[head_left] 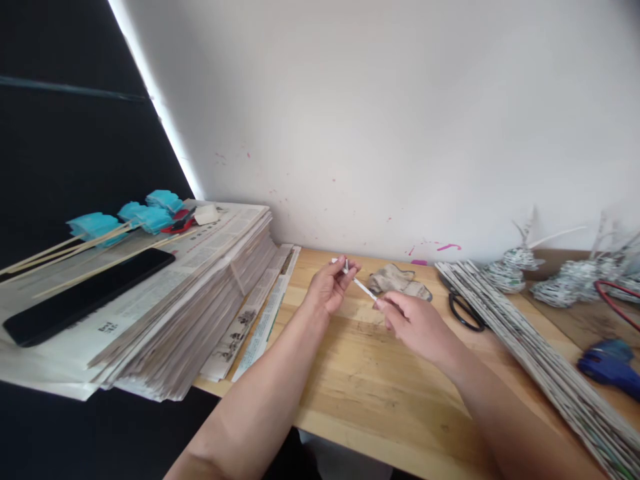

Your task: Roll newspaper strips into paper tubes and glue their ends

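Observation:
Both my hands hold one short thin rolled paper stick [361, 287] above the wooden table [370, 387]. My left hand [330, 285] pinches its far left end between thumb and fingertips. My right hand [413, 323] pinches the near right end, fingers closed. A crumpled beige cloth [400, 280] lies just behind the stick, near the wall.
A tall stack of newspapers [200, 293] stands at the left with a black phone [85, 293] and blue-tipped wooden sticks [120, 223] on top. Rolled paper tubes [540, 353], black scissors [465, 310], a blue glue gun [610, 363] and woven paper pieces [570, 280] lie at the right.

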Demonstrator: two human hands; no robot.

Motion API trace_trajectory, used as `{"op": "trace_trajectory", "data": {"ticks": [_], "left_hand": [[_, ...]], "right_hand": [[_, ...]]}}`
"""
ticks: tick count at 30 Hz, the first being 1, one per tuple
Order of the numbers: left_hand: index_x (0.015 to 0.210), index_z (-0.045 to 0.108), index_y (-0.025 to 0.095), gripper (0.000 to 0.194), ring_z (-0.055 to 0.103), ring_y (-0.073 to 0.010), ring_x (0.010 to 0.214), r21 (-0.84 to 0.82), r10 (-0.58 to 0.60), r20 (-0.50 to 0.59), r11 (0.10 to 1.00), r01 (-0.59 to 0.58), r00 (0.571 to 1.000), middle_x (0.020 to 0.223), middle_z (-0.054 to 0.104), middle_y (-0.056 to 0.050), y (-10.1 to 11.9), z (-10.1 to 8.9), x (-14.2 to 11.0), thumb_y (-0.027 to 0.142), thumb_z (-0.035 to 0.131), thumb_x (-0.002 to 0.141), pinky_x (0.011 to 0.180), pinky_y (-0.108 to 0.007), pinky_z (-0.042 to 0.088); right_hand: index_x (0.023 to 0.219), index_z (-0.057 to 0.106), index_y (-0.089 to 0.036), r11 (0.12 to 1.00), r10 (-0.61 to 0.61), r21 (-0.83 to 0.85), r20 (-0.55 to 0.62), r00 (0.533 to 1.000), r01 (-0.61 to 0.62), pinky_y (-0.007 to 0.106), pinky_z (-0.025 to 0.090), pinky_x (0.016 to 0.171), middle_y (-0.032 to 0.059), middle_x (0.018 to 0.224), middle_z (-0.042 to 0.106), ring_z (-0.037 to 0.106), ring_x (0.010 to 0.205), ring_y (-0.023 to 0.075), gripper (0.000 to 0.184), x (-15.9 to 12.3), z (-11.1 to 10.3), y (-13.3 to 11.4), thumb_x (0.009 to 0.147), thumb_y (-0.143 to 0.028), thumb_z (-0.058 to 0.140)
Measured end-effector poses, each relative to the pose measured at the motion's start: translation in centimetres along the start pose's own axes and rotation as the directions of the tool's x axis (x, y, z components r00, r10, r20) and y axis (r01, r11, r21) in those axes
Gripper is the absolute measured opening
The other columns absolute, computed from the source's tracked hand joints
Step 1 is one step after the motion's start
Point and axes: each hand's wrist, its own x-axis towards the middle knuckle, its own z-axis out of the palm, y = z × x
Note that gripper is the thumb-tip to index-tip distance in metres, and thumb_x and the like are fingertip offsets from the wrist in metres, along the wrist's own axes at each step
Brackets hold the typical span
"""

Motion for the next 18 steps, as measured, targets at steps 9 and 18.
{"op": "trace_trajectory", "data": {"ticks": [9,18], "left_hand": [[0.075,0.063,0.008,0.013,0.070,-0.0140,0.067,0.029,-0.080,0.046,0.996,0.079,0.996,0.070,0.067,-0.005,0.21,-0.17,-0.21,0.011,0.058,0.087,0.052,-0.014,0.056],[0.086,0.066,0.009,0.008,0.071,-0.0133,0.078,0.047,-0.036,0.153,0.998,0.029,0.988,0.085,0.070,-0.007,-0.22,-0.31,-0.18,0.004,0.059,0.084,0.073,-0.019,0.058]], "right_hand": [[0.085,0.061,-0.019,0.953,0.123,0.250,0.207,0.971,-0.174,0.024,0.038,0.046,-0.0028,0.057,0.050,0.050,0.043,0.0109,0.038,0.15,-0.07,0.04,0.094,-0.045,0.036],[0.086,0.062,-0.018,0.929,0.178,0.298,0.162,0.971,-0.220,0.022,0.039,0.043,-0.0036,0.056,0.049,0.049,0.041,0.0090,0.037,0.50,0.05,0.75,0.092,-0.048,0.041]]}}
